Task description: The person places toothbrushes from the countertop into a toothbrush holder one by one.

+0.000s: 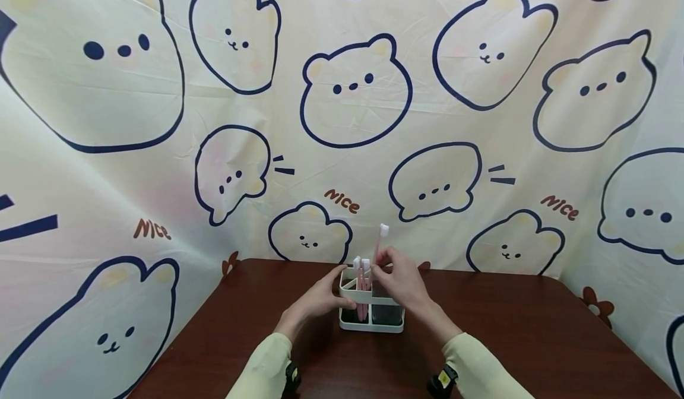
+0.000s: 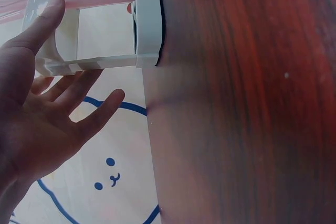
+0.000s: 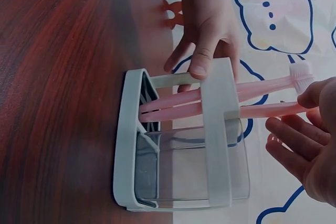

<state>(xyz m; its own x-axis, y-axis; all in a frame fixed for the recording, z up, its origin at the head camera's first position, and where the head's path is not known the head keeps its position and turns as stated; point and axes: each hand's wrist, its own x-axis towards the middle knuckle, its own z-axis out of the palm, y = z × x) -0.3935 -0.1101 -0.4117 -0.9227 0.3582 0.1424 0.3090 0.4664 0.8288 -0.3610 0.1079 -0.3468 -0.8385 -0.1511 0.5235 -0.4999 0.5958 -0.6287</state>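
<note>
A white toothbrush holder point(image 1: 371, 328), with a base and an upper frame, stands on the brown table. My left hand point(image 1: 315, 295) grips its left side, the thumb point(image 2: 50, 17) on the frame's front and fingers behind. Two pink toothbrushes point(image 3: 170, 99) with white heads stand in the left part of the holder. Above the frame, my right hand point(image 1: 403, 280) pinches another pink toothbrush point(image 1: 377, 247) between thumb and fingertips, its white head upward. In the right wrist view, this brush's lower end is right at the upper frame.
A clear cup point(image 3: 184, 166) sits in the right part of the holder. The wood-grain table point(image 1: 256, 286) reaches back to a cloth point(image 1: 352, 114) printed with cartoon bears. Dark devices are strapped to both wrists, one at the right cuff point(image 1: 442, 381).
</note>
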